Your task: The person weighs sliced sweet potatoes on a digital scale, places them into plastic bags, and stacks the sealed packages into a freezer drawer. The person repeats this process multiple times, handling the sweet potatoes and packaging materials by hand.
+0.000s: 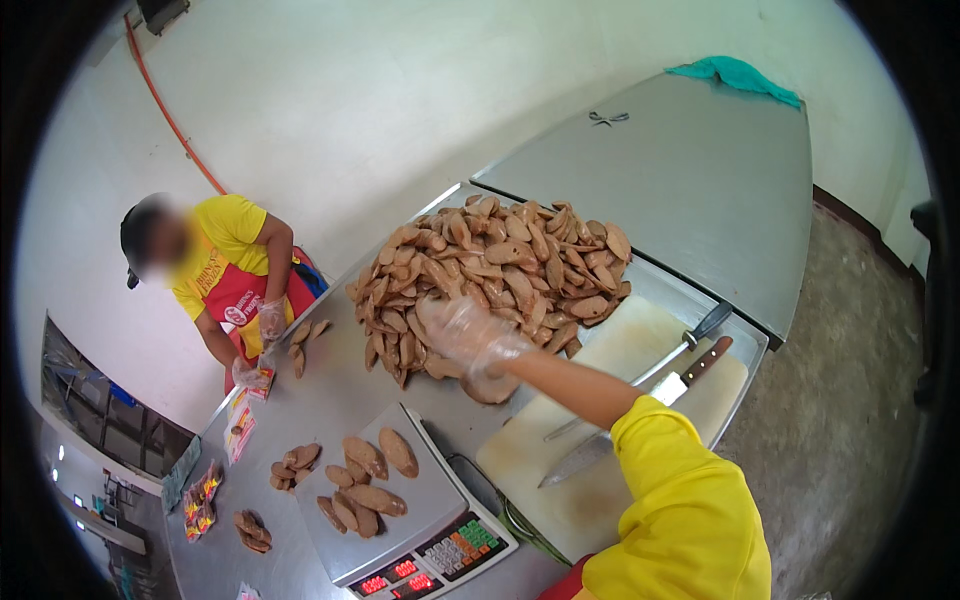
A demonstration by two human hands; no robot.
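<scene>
A large heap of brown oval slices (495, 262), seemingly meat or sausage, lies on a steel table (442, 420). One of my hands, in a clear plastic glove, reaches over the heap's near edge; by its arm it looks like my right hand (472, 334). It is blurred, and its fingertips blend into the slices, so its grip is unclear. Below it, several slices (367, 480) rest on the plate of a digital scale (457, 547) with lit red figures. Small piles of slices (296, 465) (253, 531) sit left of the scale. My left hand is out of view.
On a white cutting board (555, 442) lie a knife (675, 386) and a sharpening steel (667, 360). A co-worker (240, 277) with gloved hands handles a small packet at the table's far edge. Filled packets (201, 502) lie left. A second steel table (675, 165) holds a teal cloth (731, 73).
</scene>
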